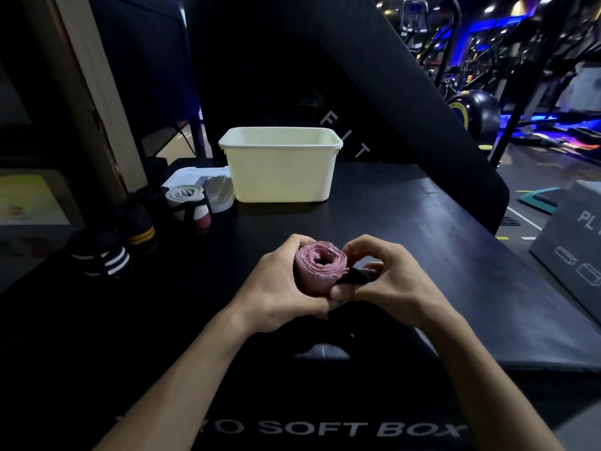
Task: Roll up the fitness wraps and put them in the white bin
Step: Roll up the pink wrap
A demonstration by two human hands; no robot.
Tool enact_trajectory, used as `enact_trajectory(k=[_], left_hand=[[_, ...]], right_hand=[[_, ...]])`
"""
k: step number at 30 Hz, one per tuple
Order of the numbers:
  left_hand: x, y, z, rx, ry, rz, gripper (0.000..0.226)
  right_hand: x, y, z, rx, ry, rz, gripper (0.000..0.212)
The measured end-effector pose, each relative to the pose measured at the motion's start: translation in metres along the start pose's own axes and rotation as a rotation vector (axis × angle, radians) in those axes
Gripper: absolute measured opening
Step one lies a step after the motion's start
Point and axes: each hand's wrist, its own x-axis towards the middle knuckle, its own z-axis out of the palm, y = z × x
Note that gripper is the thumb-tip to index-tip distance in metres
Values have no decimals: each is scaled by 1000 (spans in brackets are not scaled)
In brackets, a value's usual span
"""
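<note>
Pink wrap [320,271], almost rolled, sits at the frame's centre above the worktop [406,222]; left hand [279,288] grasps the roll to keep it tight, right hand [387,275] pinches its dark tail; white bin [281,170] waits behind.

I see two bare forearms, no sleeves. The left hand [279,288] and right hand [387,281] wear no gloves, rings or watch.
</note>
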Motion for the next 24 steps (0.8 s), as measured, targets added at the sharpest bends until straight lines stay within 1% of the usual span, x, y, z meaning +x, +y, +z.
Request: enact_trajectory(k=[3,7,8,10,11,13,15,18,20,22,24], left_hand=[[10,-2,-10,-5,-140,38,72],[18,-6,-12,-67,-225,64,73],[18,-7,-11,-91,-234,59,72],[17,-11,-11,-125,-242,41,73],[16,-13,-10,-134,-234,33,74],[12,-15,-9,-128,-182,23,74],[7,-14,-6,-98,-97,12,76],[-1,-10,-5,-36,11,-2,76],[-5,-9,-6,-19,62,3,74],[-7,-10,-7,0,73,21,76],[-6,-12,-10,33,45,40,80]], right_hand=[[-1,-2,4,46,21,20,52],[0,0,4,56,35,6,55],[1,1,4,50,37,-13,61],[3,0,5,43,27,-38,79],[4,-1,5,47,17,-45,80],[6,-2,7,63,-6,-57,68],[6,-4,8,79,-11,-49,60],[6,-7,11,76,-4,-41,56],[5,-10,16,58,33,-27,54],[2,-14,21,24,87,-18,55],[-2,-17,29,-15,144,-17,56]])
